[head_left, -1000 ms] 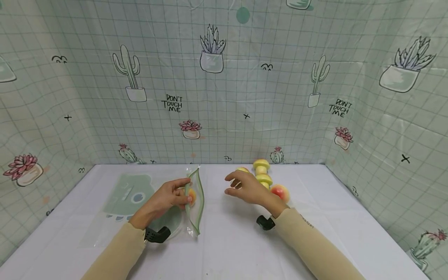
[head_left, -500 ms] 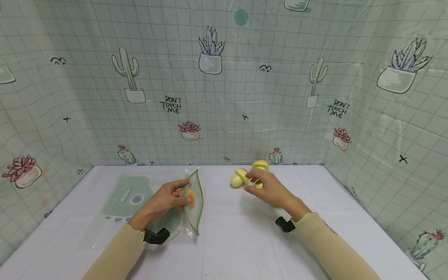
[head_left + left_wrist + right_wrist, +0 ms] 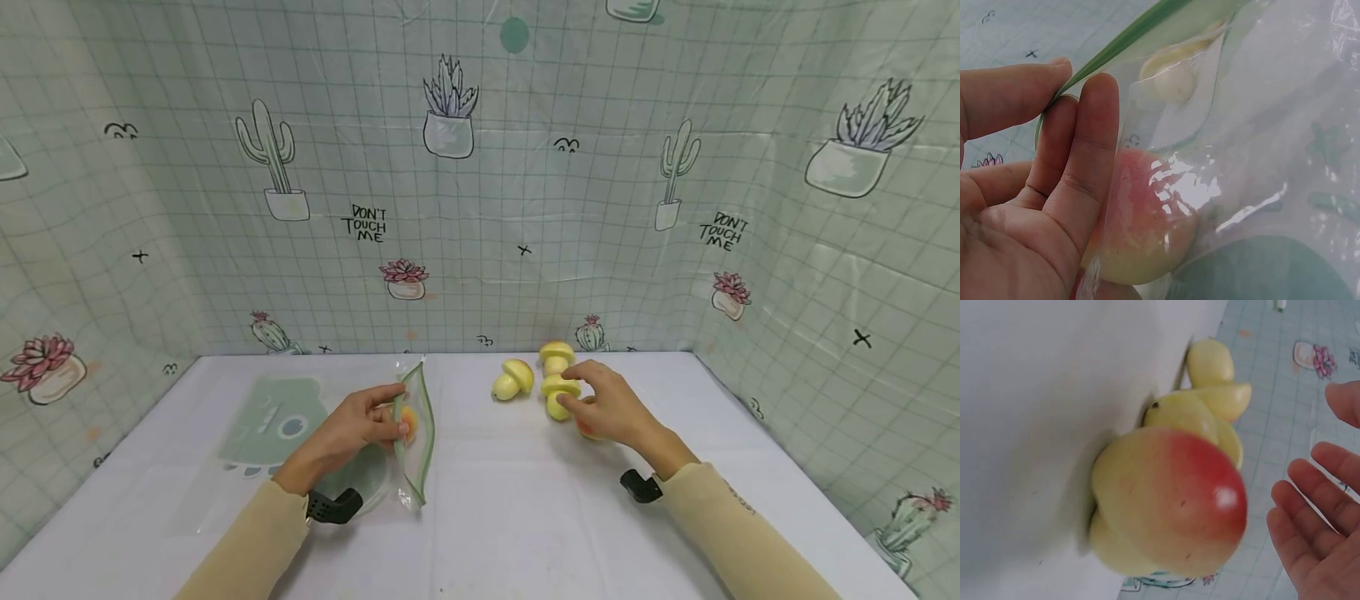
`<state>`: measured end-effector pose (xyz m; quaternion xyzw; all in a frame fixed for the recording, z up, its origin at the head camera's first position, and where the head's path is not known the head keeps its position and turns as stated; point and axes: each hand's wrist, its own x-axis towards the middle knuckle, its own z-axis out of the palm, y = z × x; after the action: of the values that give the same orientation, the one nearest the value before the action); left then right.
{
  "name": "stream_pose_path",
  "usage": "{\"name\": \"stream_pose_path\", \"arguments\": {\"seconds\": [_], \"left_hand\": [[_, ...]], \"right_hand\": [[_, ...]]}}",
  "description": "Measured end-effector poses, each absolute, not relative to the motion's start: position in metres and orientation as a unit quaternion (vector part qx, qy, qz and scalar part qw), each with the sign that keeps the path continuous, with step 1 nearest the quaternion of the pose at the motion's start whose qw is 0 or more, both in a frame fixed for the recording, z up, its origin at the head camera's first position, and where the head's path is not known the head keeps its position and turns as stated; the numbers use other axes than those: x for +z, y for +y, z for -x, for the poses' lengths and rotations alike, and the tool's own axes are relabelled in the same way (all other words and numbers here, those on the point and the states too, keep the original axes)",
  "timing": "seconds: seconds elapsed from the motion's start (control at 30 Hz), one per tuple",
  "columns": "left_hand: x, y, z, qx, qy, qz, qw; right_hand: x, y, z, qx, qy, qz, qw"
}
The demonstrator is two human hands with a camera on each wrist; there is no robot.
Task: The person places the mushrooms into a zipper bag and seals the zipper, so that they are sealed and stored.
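My left hand (image 3: 367, 421) pinches the green zip edge of a clear plastic zip bag (image 3: 422, 450); the bag's mouth stands partly open. In the left wrist view a red-and-yellow toy mushroom (image 3: 1147, 219) shows behind the shiny plastic, right beside my fingers (image 3: 1094, 125). My right hand (image 3: 611, 406) hovers at the mushroom group with fingers loosely bent and nothing held. Nearest it is a yellow mushroom (image 3: 559, 398). Another mushroom with a red-blushed cap (image 3: 1172, 494) is mostly hidden under this hand in the head view.
A yellow mushroom (image 3: 513, 380) lies apart to the left of the group, and another (image 3: 557, 354) stands at the back. The bag's body, printed with a green cartoon figure (image 3: 277, 417), spreads flat across the left of the white table (image 3: 495, 517). A patterned cloth wall (image 3: 480, 275) rises behind.
My right hand has moved to the right, from near the bag's side to the mushrooms, uncovering the left ones and covering the red-blushed one. My left hand stays on the bag.
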<state>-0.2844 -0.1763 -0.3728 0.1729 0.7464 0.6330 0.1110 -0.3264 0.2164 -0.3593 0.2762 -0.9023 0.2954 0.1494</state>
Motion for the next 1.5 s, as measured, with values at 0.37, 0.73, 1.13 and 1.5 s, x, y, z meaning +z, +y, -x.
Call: {"name": "stream_pose_path", "arguments": {"seconds": [0.37, 0.73, 1.13, 1.5], "left_hand": [[-0.374, -0.178, 0.285, 0.636, 0.743, -0.172, 0.115], [-0.372, -0.178, 0.283, 0.635, 0.745, -0.167, 0.115], [-0.371, -0.176, 0.284, 0.635, 0.744, -0.170, 0.116], [-0.372, -0.176, 0.285, 0.636, 0.743, -0.171, 0.118]], "right_hand": [[-0.370, 0.240, 0.330, 0.283, -0.909, -0.257, 0.168], [-0.380, 0.251, 0.332, 0.282, -0.921, -0.250, 0.103], [-0.386, 0.261, 0.333, 0.276, -0.928, -0.237, 0.078], [-0.384, 0.263, 0.331, 0.269, -0.931, -0.241, 0.056]]}}
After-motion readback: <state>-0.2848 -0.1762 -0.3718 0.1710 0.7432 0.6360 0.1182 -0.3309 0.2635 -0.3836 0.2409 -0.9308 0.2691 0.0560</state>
